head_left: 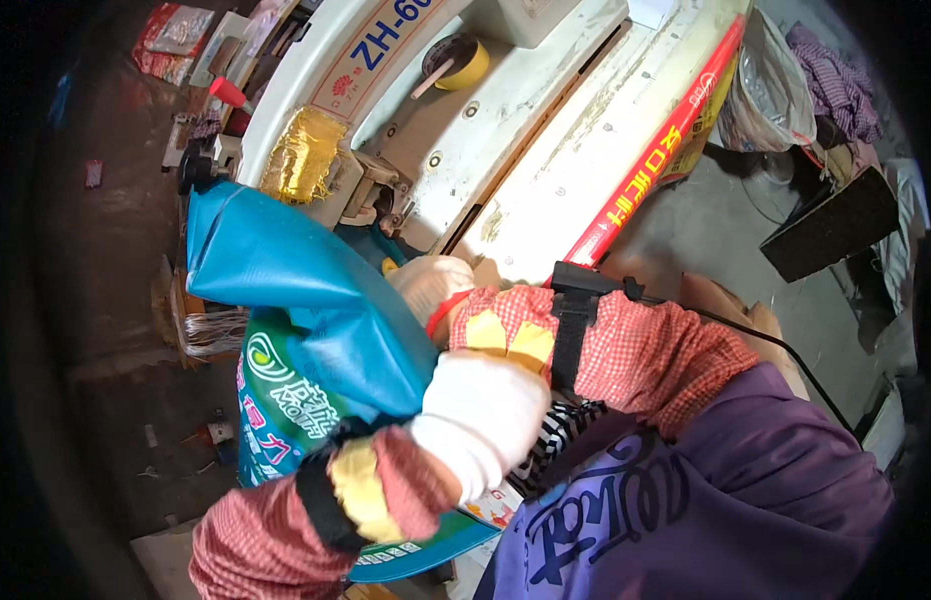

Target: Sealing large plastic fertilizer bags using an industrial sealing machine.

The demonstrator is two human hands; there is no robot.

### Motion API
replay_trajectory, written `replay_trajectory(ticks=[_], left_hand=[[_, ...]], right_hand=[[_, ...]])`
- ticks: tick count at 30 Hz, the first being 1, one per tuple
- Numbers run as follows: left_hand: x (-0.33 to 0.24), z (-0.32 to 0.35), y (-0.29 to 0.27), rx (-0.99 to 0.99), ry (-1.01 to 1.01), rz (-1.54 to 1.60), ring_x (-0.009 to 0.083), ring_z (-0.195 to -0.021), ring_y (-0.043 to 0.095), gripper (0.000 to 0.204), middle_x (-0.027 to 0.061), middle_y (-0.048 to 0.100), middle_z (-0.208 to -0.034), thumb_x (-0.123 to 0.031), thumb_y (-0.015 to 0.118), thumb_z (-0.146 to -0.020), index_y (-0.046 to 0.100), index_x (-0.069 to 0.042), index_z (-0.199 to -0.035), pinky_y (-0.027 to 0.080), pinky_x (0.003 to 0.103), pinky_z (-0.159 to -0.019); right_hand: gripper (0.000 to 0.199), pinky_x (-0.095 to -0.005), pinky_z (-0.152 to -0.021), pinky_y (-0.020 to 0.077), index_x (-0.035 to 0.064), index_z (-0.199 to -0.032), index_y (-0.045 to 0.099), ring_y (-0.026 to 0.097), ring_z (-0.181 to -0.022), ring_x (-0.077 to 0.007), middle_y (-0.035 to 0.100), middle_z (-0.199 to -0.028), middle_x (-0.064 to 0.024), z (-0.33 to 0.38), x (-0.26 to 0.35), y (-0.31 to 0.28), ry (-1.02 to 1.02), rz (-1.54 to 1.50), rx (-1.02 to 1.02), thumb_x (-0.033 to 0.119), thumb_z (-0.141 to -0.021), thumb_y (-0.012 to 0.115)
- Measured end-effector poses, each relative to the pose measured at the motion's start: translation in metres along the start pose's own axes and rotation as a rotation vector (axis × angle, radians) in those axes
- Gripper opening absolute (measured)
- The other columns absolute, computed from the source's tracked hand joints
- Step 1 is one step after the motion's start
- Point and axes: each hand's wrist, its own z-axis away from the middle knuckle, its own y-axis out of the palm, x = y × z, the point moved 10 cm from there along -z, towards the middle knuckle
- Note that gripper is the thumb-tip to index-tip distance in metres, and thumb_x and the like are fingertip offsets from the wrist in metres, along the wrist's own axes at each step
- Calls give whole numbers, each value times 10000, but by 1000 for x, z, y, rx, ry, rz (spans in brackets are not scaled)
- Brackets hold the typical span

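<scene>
A glossy teal plastic sack [316, 285] with a printed green and white panel hangs in front of me, its upper part folded over toward the sewing machine [386, 185]. My right hand [438, 283], in a pale glove, lies at the sack's edge just below the machine's needle area. Its fingers bend around that edge and are partly hidden. Nearer to me, my left hand [483, 412], in a white glove, is closed in a rounded shape against the sack's right side; its fingertips are turned out of sight. Both arms wear red checked sleeves with yellow tape.
On the machine bed stands a yellow tape roll [461, 65] with a stick in it. A long red strip [656, 155] edges the pale worktop. Farther right are a clear plastic bag [771, 95] and a dark board [831, 225]. A black cable [776, 345] runs off my right sleeve.
</scene>
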Motion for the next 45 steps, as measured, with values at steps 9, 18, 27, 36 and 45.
replay_trajectory(ticks=[9, 18, 27, 36, 45], left_hand=[[97, -19, -125, -356, -116, 20, 269, -721, 654, 141, 106, 641, -747, -219, 598, -838, 649, -88, -837, 517, 409, -654], [71, 90, 97, 641, -118, 218, 370, -828, 659, 260, 196, 667, -860, -290, 485, -895, 637, -140, -1044, 516, 449, -746], [138, 64, 78, -72, -472, -145, 309, -1190, 505, 199, 128, 579, -1217, -81, 532, -840, 613, -58, -1020, 393, 377, -1030], [228, 107, 62, -550, -706, 321, 344, -1167, 512, 404, 175, 562, -1229, -187, 729, -756, 607, -7, -1097, 405, 367, -1014], [252, 42, 60, -990, -685, 669, 296, -761, 592, 133, 152, 604, -823, -68, 655, -740, 581, -26, -843, 474, 365, -702]], right_hand=[[240, -388, -642, 532, 98, -1032, 660, 680, -766, -230, 689, -876, -101, 74, -37, 74, -472, 539, 668, 242, -848, 603], [298, -316, -488, 492, 49, -1097, 617, 609, -618, -168, 645, -812, -67, 87, -67, 36, 288, -1088, 713, 246, -876, 580], [454, -388, -615, 524, -7, -1051, 606, 666, -714, -282, 659, -828, -153, 86, -58, 45, 214, -735, 641, 409, -871, 590], [425, -353, -543, 541, 11, -1095, 620, 664, -584, -259, 670, -819, -162, 90, -44, 48, 265, -875, 622, 380, -886, 588], [458, -334, -480, 541, 41, -1057, 639, 657, -541, -225, 655, -705, -148, 85, -46, 66, 143, -735, 615, 466, -898, 577]])
